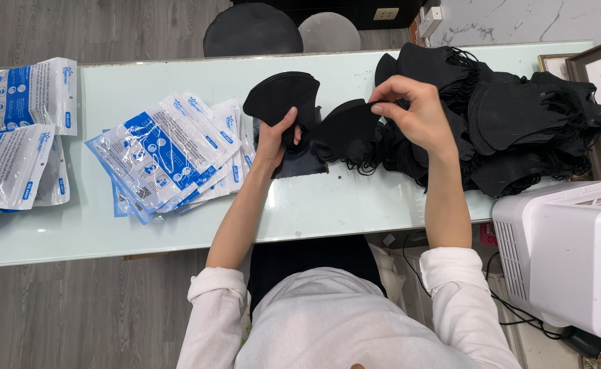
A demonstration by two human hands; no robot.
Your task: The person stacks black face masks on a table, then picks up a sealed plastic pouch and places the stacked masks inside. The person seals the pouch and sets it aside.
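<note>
**Ana:** Head view is showing what, in terms of materials?

**Ben:** Soft, matte black fabric face masks, folded flat into fan-like curved shapes. The left hand (pixel 274 139) is gripping a small stack of black folded masks (pixel 283 96), thumb and fingers closed around the lower edge and holding it up over the pale green glass-topped table (pixel 300 205). The right hand (pixel 417 113) is pinching a single black folded mask (pixel 350 126) by its upper edge, fingertips narrowed onto it, just beside the stack.

**Ana:** And where are the rest lying?

**Ben:** A big loose heap of black masks with thin ear loops (pixel 512 123) is spreading across the table's right end, touching the single mask's far side.

**Ana:** Any packaging?

**Ben:** Glossy blue-and-white flat plastic pouches (pixel 170 157) are fanning out left of the left hand. I cannot tell whether they are filled. More blue-and-white pouches (pixel 20 137) are lying at the table's left edge. A white ribbed plastic machine (pixel 567 253) is standing at the lower right.
</note>
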